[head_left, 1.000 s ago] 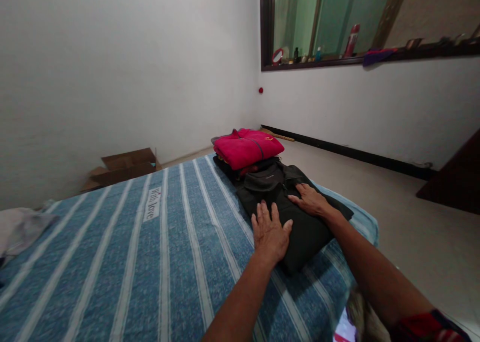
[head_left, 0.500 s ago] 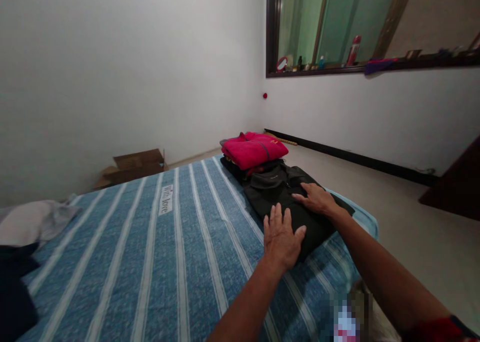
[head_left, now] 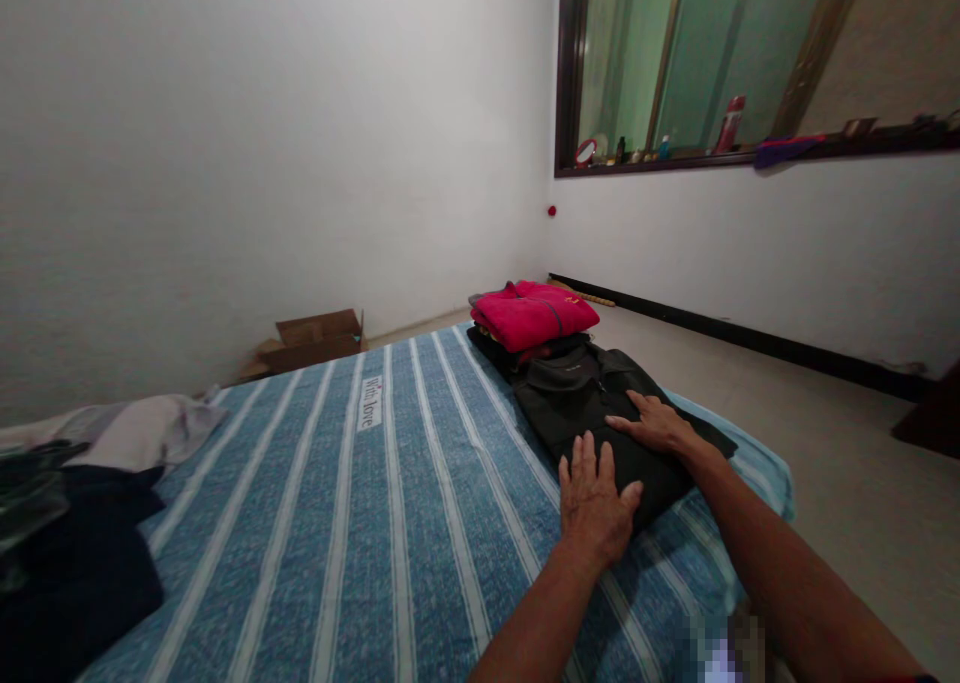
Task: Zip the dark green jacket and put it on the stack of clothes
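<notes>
A dark collared shirt (head_left: 559,403), folded into a flat bundle, lies near the right edge of the bed. Flat on its lower left part rests my left hand (head_left: 598,498), fingers spread. My right hand (head_left: 654,426) lies on the shirt's right side, its fingers stretched out and apart. Just beyond the collar is a stack of folded clothes, with a bright pink garment (head_left: 525,315) with grey trim on top and darker pieces beneath it.
A blue and white striped sheet (head_left: 300,523) covers the bed. On the left lie dark clothes (head_left: 90,553) and a pale crumpled cloth (head_left: 150,433). An open cardboard box (head_left: 319,341) stands past the bed's far edge. Small items line the window sill (head_left: 675,160).
The camera has turned a little left, so everything appears shifted right and slightly down. Both hands keep about the same place on the dark shirt.
</notes>
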`<state>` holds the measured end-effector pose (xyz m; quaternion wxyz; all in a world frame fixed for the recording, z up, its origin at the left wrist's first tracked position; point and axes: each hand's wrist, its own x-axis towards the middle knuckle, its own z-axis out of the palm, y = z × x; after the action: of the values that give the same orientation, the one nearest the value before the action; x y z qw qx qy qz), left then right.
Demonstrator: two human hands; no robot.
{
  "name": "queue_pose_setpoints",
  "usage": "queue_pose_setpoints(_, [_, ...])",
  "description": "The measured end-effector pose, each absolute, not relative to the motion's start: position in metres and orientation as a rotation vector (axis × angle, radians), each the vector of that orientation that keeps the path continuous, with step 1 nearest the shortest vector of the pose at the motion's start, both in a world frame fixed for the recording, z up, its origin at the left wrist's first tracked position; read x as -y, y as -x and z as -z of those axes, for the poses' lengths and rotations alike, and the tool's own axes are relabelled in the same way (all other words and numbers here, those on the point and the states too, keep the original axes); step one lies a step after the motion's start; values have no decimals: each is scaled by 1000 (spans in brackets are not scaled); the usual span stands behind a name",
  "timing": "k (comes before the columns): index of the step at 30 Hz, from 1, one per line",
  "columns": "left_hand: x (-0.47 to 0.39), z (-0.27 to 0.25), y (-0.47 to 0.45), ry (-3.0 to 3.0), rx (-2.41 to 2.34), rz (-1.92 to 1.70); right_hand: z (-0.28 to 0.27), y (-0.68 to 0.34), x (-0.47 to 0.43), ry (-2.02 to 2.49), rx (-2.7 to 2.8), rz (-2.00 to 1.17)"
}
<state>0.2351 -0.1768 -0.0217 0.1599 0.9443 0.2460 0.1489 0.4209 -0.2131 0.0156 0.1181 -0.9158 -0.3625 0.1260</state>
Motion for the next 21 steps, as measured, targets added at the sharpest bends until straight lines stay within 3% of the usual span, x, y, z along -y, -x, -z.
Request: queue_pose_setpoints(21, [163,-1,-109,-2249,-879,-384,9,-440,213,2615,1038,-375])
